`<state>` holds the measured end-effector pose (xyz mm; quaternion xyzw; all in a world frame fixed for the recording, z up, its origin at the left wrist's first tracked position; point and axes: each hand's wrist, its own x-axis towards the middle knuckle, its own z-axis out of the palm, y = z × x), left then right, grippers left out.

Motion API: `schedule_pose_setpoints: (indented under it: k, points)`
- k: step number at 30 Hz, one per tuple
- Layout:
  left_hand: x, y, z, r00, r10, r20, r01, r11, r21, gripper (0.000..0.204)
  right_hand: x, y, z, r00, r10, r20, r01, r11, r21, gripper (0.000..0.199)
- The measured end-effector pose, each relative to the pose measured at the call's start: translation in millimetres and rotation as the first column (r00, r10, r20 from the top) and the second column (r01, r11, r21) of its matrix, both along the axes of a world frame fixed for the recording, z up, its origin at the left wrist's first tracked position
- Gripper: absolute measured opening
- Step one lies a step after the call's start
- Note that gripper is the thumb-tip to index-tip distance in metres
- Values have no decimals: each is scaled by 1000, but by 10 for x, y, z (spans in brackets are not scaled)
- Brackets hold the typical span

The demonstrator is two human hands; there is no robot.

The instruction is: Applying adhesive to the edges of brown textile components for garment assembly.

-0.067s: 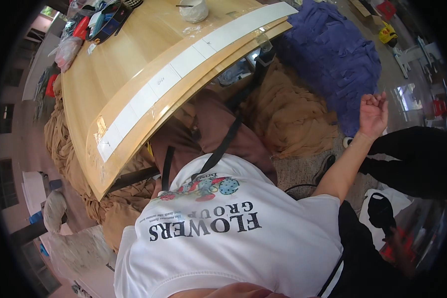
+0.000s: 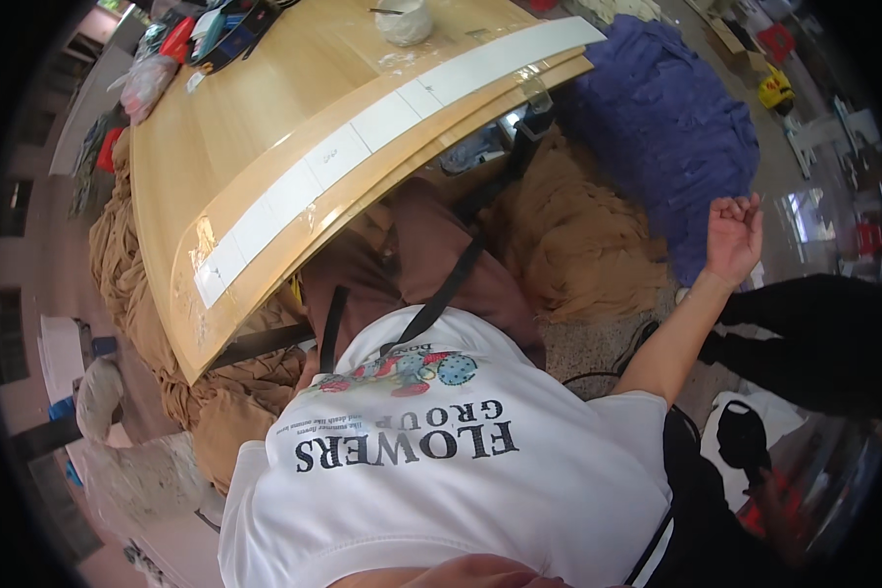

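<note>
My right hand (image 2: 735, 238) is raised off to the right, its palm partly showing and its fingers loosely bent. I see nothing in it. Beyond it lies a large heap of blue-purple cloth (image 2: 661, 127), with a pile of brown cloth (image 2: 578, 235) to its left. My left hand is out of sight. In front of me stands a wooden table (image 2: 265, 127) with a curved edge. Along that edge runs a long white strip (image 2: 382, 122) marked with cross lines. A white bowl (image 2: 405, 24) with a dark stick across it stands on the tabletop.
A dark tray (image 2: 240, 34) of small items and a plastic bag (image 2: 150, 86) sit at the table's far left. Brown cloth (image 2: 137, 284) hangs along its left side. At right are another person's black-clad legs (image 2: 804, 333) and a black item (image 2: 743, 438) on white material.
The view has shifted slightly, so the table sits a little further right. My right hand appears slightly lower, with its fingers still bent.
</note>
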<state>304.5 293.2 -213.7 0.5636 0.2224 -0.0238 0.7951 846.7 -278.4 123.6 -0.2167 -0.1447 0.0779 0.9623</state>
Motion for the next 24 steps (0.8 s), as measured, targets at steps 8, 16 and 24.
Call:
schedule_pose_setpoints:
  k: [8, 16, 24]
  points:
    - [-815, -567, -898, 917, 340, 209, -342, 939, -28, 46, 322, 563, -187, 982, 190, 4, -190, 981, 30, 25]
    - [-196, -1007, 199, 599, 542, -590, -327, 838, 437, 40, 394, 1173, -135, 928, 372, -4, -372, 928, -17, 24]
    - [689, -997, 1229, 658, 658, -365, -415, 723, 553, 31, 47, 1731, -289, 832, 529, -166, -531, 675, -512, 25]
